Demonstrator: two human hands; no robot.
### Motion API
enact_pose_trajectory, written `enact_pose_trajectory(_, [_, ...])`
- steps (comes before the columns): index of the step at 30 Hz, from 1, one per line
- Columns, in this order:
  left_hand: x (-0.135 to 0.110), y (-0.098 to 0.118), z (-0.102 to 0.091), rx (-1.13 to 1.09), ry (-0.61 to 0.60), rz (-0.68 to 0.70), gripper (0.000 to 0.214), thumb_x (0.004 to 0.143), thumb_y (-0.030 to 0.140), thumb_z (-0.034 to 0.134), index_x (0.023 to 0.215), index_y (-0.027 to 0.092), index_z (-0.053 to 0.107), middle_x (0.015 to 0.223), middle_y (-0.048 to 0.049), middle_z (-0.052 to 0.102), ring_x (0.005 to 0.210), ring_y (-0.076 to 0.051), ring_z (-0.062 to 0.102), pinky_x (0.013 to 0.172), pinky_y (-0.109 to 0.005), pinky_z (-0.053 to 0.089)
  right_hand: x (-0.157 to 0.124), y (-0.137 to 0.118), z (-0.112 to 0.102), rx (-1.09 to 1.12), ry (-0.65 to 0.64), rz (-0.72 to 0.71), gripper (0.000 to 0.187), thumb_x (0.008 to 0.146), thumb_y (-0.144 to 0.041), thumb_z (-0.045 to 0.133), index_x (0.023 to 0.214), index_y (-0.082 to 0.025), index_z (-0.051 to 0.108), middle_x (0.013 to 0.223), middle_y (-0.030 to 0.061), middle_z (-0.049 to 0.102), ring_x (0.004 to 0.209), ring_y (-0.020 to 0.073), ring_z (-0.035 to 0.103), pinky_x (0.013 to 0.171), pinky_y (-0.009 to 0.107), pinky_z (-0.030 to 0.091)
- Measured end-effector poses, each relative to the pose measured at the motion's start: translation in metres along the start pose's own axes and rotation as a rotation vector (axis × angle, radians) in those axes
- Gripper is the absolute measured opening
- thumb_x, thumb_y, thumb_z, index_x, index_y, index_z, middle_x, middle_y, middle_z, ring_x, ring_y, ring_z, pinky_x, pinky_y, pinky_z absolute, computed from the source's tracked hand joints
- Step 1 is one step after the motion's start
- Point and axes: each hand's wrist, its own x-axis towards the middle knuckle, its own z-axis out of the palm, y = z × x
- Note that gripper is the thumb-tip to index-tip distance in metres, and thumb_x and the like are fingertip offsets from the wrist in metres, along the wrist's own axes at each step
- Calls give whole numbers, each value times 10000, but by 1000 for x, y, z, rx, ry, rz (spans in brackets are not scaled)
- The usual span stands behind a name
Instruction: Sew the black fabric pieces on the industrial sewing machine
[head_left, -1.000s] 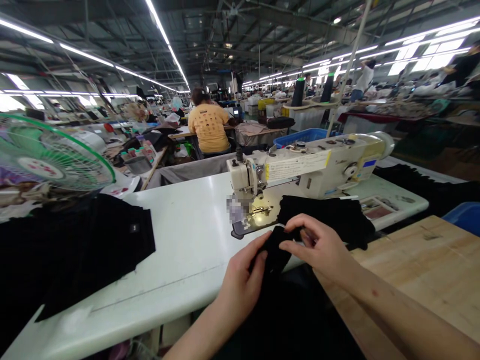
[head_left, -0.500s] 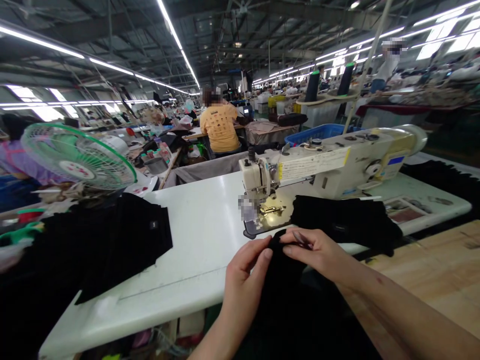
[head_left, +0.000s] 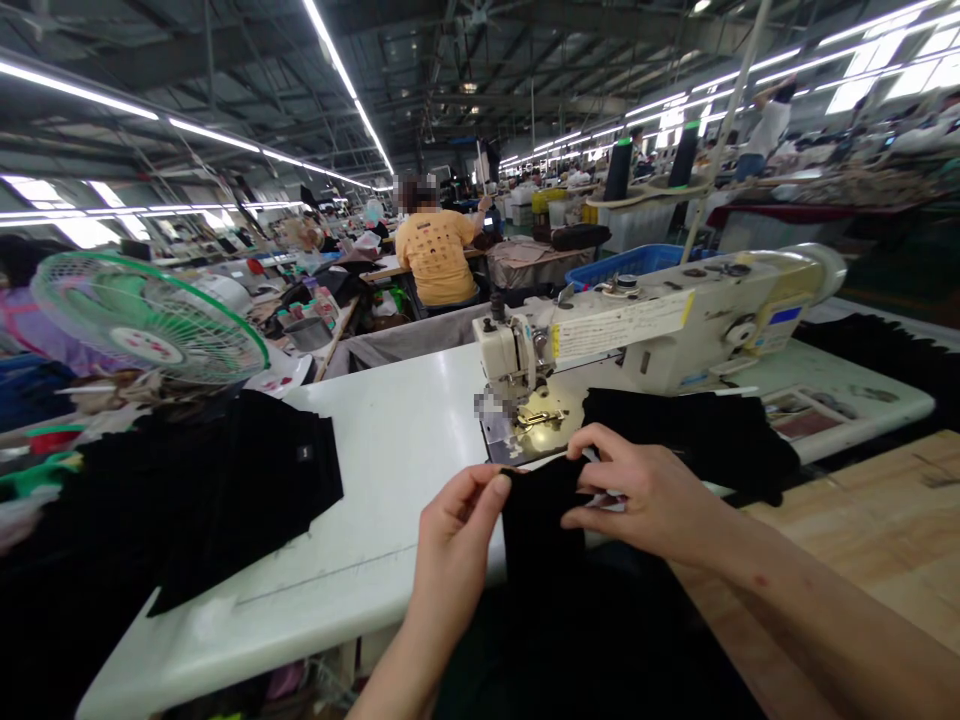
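Note:
A black piece of cloth (head_left: 544,525) hangs over the front edge of the sewing table, its upper edge stretched between my hands. My left hand (head_left: 456,525) pinches the left corner between thumb and forefinger. At the right end of that edge, my right hand (head_left: 649,495) grips the cloth with curled fingers; a small greyish thing shows within them, too unclear to name. Just beyond my hands stands the sewing machine (head_left: 615,335), its needle area lit. Close behind my right hand lies a stack of black cloth pieces (head_left: 690,435).
A pile of black garments (head_left: 285,460) covers the left of the white table (head_left: 382,450), beside a green-rimmed fan (head_left: 150,320). A blue basket (head_left: 630,262) and thread cones (head_left: 682,155) stand behind the machine. A person in a yellow shirt (head_left: 439,255) sits ahead.
My hands have moved apart, left hand to the left, spreading the cloth's bunched upper edge. My right fingers have opened somewhat and risen. The view has shifted slightly.

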Motion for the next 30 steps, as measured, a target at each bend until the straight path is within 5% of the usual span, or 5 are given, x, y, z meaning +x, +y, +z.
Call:
enact_pose_trajectory(13, [-7,-1,-17,-35,283,7,342,831,496,670,950,176,673,701,9,634,651,-125,563,615,-220,464,5,-5,-8,366,223,238,162,882,-336,646,916,-223,757,786,7,727,614,131,577,542,242,428])
enact_pose_trajectory(18, [0,16,-25,479,346,396,283,869,361,651,1115,229,692,1133,-63,714,1071,-238,633,991,-397,462,11,-9,2,296,349,138,160,888,-289,643,1025,-220,692,790,-4,725,609,124,612,571,227,469])
enact_pose_trajectory(21, [12,31,-21,738,68,640,279,874,279,636,1147,270,694,1175,-58,711,1177,-261,593,1062,-434,407,15,-11,7,229,253,46,155,913,-287,610,1051,-220,627,821,7,723,633,129,639,622,228,494])
enact_pose_trajectory(24, [25,41,-10,790,-305,566,191,892,223,572,1001,262,724,984,-48,745,998,-236,661,932,-380,477,20,-14,9,187,170,-28,120,932,-305,576,1010,-221,611,877,25,719,697,139,662,676,234,502])
enact_pose_trajectory(30, [38,49,-1,674,-378,381,127,849,189,548,784,212,655,807,1,703,772,-165,642,727,-263,466,25,-14,5,306,125,77,210,899,-323,632,1081,-219,613,843,-6,714,656,123,616,654,225,466])
